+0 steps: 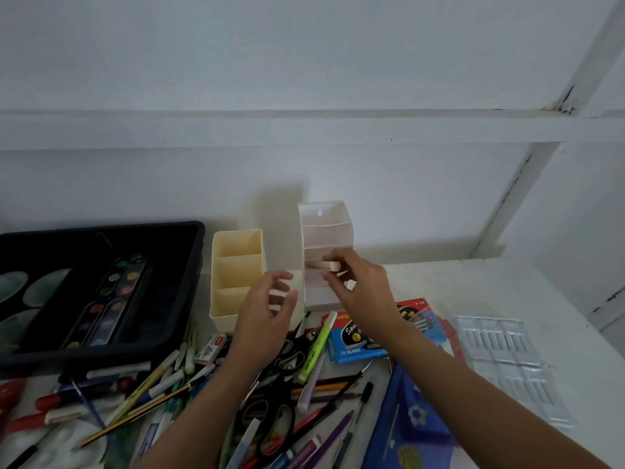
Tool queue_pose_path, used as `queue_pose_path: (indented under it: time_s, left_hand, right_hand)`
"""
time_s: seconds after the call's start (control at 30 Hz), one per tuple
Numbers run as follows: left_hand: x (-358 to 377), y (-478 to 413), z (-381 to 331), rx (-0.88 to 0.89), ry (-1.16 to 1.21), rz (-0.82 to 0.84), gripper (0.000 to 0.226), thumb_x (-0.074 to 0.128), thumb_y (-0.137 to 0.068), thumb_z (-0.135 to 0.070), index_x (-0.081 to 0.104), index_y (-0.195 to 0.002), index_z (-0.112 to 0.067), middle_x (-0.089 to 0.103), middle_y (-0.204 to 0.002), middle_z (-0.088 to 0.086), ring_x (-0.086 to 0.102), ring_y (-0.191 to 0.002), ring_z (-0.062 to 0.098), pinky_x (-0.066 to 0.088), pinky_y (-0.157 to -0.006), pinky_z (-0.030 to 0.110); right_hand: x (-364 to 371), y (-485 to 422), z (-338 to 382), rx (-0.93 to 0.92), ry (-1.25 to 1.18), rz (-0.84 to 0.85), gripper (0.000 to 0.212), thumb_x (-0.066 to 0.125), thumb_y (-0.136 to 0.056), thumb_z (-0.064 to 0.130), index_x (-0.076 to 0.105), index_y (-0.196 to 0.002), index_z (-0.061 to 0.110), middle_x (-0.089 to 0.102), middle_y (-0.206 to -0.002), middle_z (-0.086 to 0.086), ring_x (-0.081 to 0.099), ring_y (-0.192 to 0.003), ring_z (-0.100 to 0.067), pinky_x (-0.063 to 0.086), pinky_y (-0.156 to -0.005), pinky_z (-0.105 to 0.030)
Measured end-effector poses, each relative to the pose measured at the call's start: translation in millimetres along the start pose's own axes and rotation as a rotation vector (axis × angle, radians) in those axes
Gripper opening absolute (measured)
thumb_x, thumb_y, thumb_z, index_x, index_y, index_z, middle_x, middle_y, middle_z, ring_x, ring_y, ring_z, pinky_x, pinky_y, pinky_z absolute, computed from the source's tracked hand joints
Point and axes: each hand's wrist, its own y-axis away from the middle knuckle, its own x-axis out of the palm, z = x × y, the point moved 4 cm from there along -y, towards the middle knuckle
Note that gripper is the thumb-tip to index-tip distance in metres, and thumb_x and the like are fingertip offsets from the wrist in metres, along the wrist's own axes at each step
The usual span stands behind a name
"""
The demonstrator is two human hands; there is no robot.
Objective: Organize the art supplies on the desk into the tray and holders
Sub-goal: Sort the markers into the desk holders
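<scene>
Art supplies (169,380) lie in a loose heap across the near edge of the bench (558,299): pens, pencils, black scissors (280,411) and a blue pouch (412,418). Just beyond them are a green highlighter (318,346), a blue box of twelve colours (365,340) and, to the right, a clear plastic insert (507,360). Above the clutter, the left hand (270,306) has its grip curled loosely round a short white piece (279,294). The right hand (358,286) pinches a white stick (326,265), chalk by the look of it, between thumb and fingertips. It holds the stick level at the mouth of the lowest compartment of the white holder (324,225). Another pale bit shows against the right palm. The cream holder (236,258) stands just beside the white one, its three compartments showing nothing inside. The black tray (199,252) at far left holds paint palettes (111,292). The stick probably goes into the white holder next. That holder looks light and tall, so a push at its front could slide it or tip it toward the wall. A brittle stick pinched hard may snap. The extra piece in the palm could drop into the heap below and be lost among the pens.
</scene>
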Motion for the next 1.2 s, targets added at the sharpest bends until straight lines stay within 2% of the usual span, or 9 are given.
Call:
queue_pose_path:
  time_s: [0.13, 0.23, 0.3, 0.47, 0.63, 0.83, 1.0, 1.07, 1.2]
  left_hand:
    - [-9, -27, -28, 0.214, -0.094, -0.020, 0.035, 0.050, -0.104, -0.034, 0.051, -0.139, -0.034, 0.051, -0.135, -0.013, 0.052, -0.114, 0.002, 0.051, -0.085, 0.025]
    - [-11, -53, -42, 0.333, -0.237, 0.092, 0.039, 0.040, -0.107, -0.044, 0.049, -0.145, -0.039, 0.039, -0.153, -0.016, 0.030, -0.142, 0.006, 0.036, -0.112, 0.038]
    - [-10, -66, -44, 0.364, -0.314, 0.157, 0.039, 0.036, -0.105, -0.049, 0.054, -0.138, -0.045, 0.040, -0.155, -0.019, 0.026, -0.145, 0.006, 0.028, -0.118, 0.051]
    - [-11, -78, -43, 0.389, -0.340, 0.111, 0.029, 0.043, -0.105, -0.040, 0.061, -0.127, -0.048, 0.050, -0.146, -0.020, 0.039, -0.137, 0.006, 0.032, -0.112, 0.059]
    - [-8, -78, -45, 0.432, -0.399, 0.046, 0.026, 0.046, -0.104, -0.039, 0.062, -0.122, -0.049, 0.055, -0.142, -0.018, 0.047, -0.128, 0.009, 0.029, -0.105, 0.044]
    - [-9, -80, -46, 0.431, -0.392, 0.014, 0.022, 0.054, -0.103, -0.037, 0.066, -0.119, -0.047, 0.060, -0.134, -0.017, 0.054, -0.110, 0.012, 0.036, -0.102, 0.052]
    - [-9, -82, -48, 0.447, -0.423, 0.013, 0.020, 0.056, -0.102, -0.040, 0.067, -0.116, -0.048, 0.061, -0.128, -0.020, 0.053, -0.099, 0.008, 0.029, -0.096, 0.040]
    - [-9, -83, -49, 0.457, -0.440, 0.020, 0.020, 0.056, -0.102, -0.040, 0.067, -0.117, -0.047, 0.061, -0.125, -0.018, 0.054, -0.098, 0.009, 0.030, -0.096, 0.041]
    - [-9, -83, -46, 0.488, -0.394, 0.062, 0.021, 0.052, -0.101, -0.045, 0.062, -0.119, -0.046, 0.059, -0.118, -0.020, 0.055, -0.086, 0.005, 0.048, -0.093, 0.055]
  right_hand:
    - [11, -10, -4, -0.092, 0.115, 0.035, 0.021, 0.074, -0.090, 0.025, 0.072, -0.108, 0.015, 0.074, -0.103, 0.004, 0.061, -0.065, -0.004, 0.053, -0.067, -0.020]
    - [18, -14, -10, -0.108, 0.166, 0.025, 0.022, 0.075, -0.089, 0.026, 0.074, -0.108, 0.015, 0.075, -0.104, 0.002, 0.048, -0.064, 0.004, 0.049, -0.069, -0.018]
    - [22, -16, -12, -0.105, 0.177, 0.037, 0.022, 0.074, -0.090, 0.026, 0.074, -0.109, 0.015, 0.075, -0.105, 0.001, 0.045, -0.067, 0.006, 0.051, -0.071, -0.021]
    - [30, -20, -17, -0.081, 0.187, 0.074, 0.021, 0.072, -0.091, 0.027, 0.074, -0.110, 0.018, 0.075, -0.107, 0.002, 0.069, -0.089, -0.015, 0.057, -0.080, -0.033]
    - [36, -22, -22, -0.060, 0.226, 0.077, 0.019, 0.072, -0.090, 0.028, 0.076, -0.107, 0.019, 0.076, -0.106, 0.002, 0.070, -0.090, -0.020, 0.058, -0.075, -0.039]
    - [37, -24, -20, -0.112, 0.264, 0.090, 0.018, 0.069, -0.091, 0.028, 0.075, -0.104, 0.017, 0.075, -0.106, 0.001, 0.069, -0.089, -0.024, 0.058, -0.068, -0.042]
    - [39, -25, -18, -0.079, 0.253, 0.104, 0.019, 0.069, -0.090, 0.033, 0.076, -0.098, 0.017, 0.074, -0.105, 0.004, 0.068, -0.090, -0.023, 0.056, -0.067, -0.043]
    - [37, -26, -16, -0.058, 0.268, 0.124, 0.022, 0.068, -0.091, 0.035, 0.076, -0.102, 0.017, 0.074, -0.109, 0.003, 0.067, -0.093, -0.024, 0.056, -0.071, -0.044]
    - [30, -10, -8, -0.140, 0.330, 0.102, 0.033, 0.070, -0.092, 0.027, 0.067, -0.123, 0.016, 0.069, -0.120, -0.002, 0.068, -0.087, -0.024, 0.059, -0.070, -0.041]
